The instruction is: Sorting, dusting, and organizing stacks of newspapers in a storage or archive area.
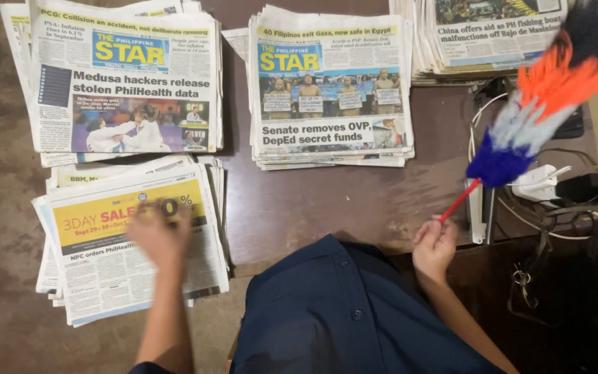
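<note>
Right hand (434, 248) fingers closed round thin red handle of feather duster (534, 111): light, soft, top-heavy; grip low. Left hand (160, 235), blurred, fingers apparently spread flat on floppy newspaper stack (105, 270)

No packages, signs or screens show, only four stacks of printed newspapers (122, 76)

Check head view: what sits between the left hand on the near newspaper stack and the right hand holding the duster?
Between the left hand and the right hand, the head view shows bare brown table and the person's dark blue shirt.
</note>
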